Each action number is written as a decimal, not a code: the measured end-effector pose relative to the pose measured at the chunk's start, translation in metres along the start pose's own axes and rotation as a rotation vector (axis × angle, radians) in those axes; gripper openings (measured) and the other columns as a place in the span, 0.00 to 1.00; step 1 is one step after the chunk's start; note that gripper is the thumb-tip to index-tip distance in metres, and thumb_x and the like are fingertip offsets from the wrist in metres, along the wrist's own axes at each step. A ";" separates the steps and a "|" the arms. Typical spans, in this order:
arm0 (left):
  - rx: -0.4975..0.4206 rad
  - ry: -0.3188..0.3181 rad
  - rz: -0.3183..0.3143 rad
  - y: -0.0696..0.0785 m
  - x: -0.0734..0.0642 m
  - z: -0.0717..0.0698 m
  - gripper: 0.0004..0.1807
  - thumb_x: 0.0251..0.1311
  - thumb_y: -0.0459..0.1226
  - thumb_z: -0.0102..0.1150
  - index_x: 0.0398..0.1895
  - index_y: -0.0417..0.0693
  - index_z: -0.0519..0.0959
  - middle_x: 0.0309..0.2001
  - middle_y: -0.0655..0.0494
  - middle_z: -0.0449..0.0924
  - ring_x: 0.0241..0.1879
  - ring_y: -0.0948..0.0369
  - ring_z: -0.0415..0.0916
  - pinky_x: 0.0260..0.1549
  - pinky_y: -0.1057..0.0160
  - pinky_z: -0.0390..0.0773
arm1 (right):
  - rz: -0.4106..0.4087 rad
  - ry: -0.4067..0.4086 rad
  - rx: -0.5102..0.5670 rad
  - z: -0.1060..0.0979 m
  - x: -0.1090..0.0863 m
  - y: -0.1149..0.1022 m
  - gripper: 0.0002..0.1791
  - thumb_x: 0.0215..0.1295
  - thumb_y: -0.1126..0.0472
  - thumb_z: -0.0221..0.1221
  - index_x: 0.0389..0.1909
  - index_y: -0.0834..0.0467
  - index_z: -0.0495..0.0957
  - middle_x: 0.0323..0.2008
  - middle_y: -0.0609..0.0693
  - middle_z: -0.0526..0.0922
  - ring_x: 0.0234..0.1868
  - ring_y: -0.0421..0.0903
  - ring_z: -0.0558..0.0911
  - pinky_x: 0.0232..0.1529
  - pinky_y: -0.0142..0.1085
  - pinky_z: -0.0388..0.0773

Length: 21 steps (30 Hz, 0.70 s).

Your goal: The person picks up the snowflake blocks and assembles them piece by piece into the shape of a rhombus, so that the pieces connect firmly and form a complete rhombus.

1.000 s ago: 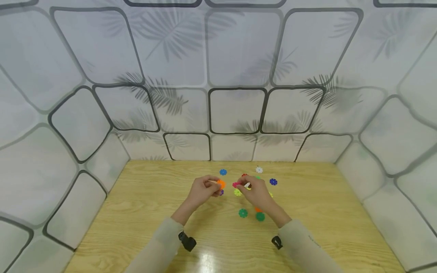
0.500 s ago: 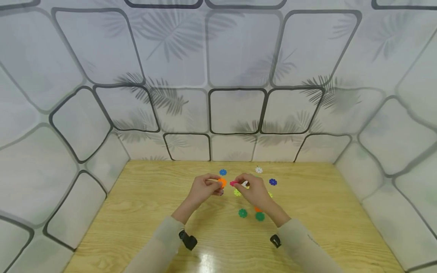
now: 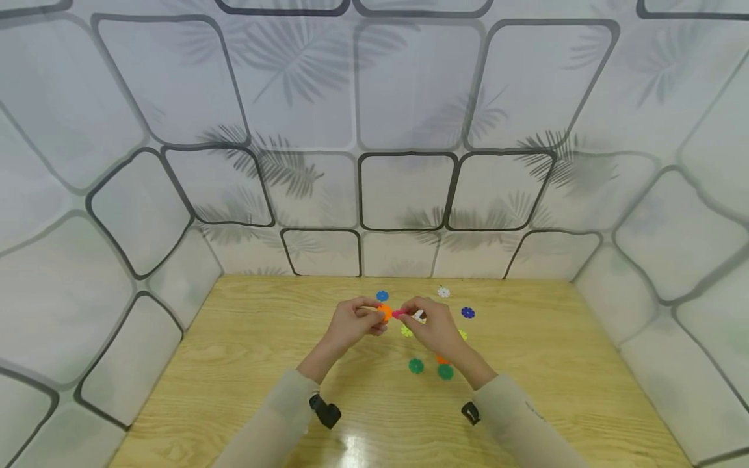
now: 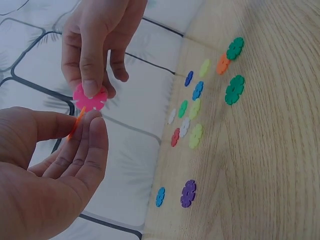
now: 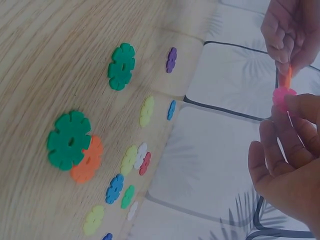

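Between thumb and fingers, my left hand (image 3: 350,323) pinches an orange notched disc (image 3: 385,312), a flat flower-shaped interlocking piece. My right hand (image 3: 434,327) pinches a pink notched disc (image 4: 90,98) of the same kind. Both discs are held above the table, the pink one turned across the orange one. In the left wrist view their edges meet, the orange disc (image 4: 76,123) seen edge-on at a slot of the pink. How deep they sit in each other I cannot tell. The right wrist view shows the pink disc (image 5: 283,99) against the end of the orange disc (image 5: 288,77).
Several loose discs lie on the wooden table (image 3: 246,364). A green disc (image 5: 70,140) overlaps an orange one (image 5: 88,160); another green disc (image 5: 121,67) is nearby. A purple disc (image 4: 188,193) and a blue disc (image 3: 382,296) lie toward the left. Patterned panels (image 3: 409,188) enclose the table's back and sides.
My right hand has moved left with the pink disc, and my left hand slightly right with the orange one. The gap between the discs has closed until they meet.
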State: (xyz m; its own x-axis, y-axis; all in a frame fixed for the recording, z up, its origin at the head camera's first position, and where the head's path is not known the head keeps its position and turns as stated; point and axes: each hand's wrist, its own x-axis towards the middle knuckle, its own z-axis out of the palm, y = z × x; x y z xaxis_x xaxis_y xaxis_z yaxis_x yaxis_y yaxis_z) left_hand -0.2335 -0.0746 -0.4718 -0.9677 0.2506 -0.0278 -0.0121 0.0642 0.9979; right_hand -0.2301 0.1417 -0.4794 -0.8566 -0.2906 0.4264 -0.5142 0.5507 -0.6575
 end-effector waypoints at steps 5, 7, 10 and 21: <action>-0.011 -0.008 -0.008 0.001 -0.001 0.000 0.17 0.72 0.30 0.62 0.59 0.29 0.79 0.44 0.30 0.88 0.38 0.48 0.91 0.48 0.46 0.91 | 0.004 0.001 -0.013 0.001 0.000 -0.003 0.03 0.70 0.61 0.70 0.40 0.55 0.86 0.37 0.46 0.89 0.39 0.44 0.85 0.42 0.42 0.86; -0.018 -0.011 -0.013 0.001 -0.001 0.000 0.17 0.72 0.30 0.62 0.59 0.29 0.79 0.44 0.31 0.88 0.39 0.48 0.91 0.48 0.46 0.91 | 0.002 0.000 -0.009 0.000 0.000 -0.004 0.04 0.71 0.60 0.69 0.41 0.56 0.86 0.37 0.46 0.89 0.40 0.44 0.85 0.43 0.44 0.86; -0.037 -0.019 -0.021 0.001 0.000 0.001 0.16 0.72 0.29 0.62 0.59 0.29 0.79 0.44 0.31 0.89 0.38 0.52 0.91 0.48 0.47 0.91 | -0.005 -0.002 0.002 0.000 0.000 -0.005 0.07 0.73 0.57 0.67 0.41 0.58 0.86 0.37 0.46 0.89 0.40 0.44 0.85 0.43 0.44 0.86; -0.179 -0.028 -0.062 0.004 0.000 0.007 0.10 0.72 0.26 0.61 0.52 0.28 0.78 0.38 0.45 0.91 0.31 0.63 0.89 0.40 0.62 0.92 | -0.050 0.032 -0.027 0.003 0.002 -0.006 0.02 0.70 0.66 0.67 0.38 0.57 0.84 0.35 0.48 0.87 0.39 0.46 0.85 0.42 0.42 0.85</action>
State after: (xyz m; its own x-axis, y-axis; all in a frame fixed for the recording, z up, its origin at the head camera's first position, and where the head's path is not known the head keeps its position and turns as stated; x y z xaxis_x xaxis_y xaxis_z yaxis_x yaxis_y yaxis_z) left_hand -0.2313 -0.0677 -0.4679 -0.9564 0.2781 -0.0889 -0.1187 -0.0924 0.9886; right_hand -0.2287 0.1349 -0.4765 -0.8279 -0.2932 0.4782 -0.5544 0.5574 -0.6181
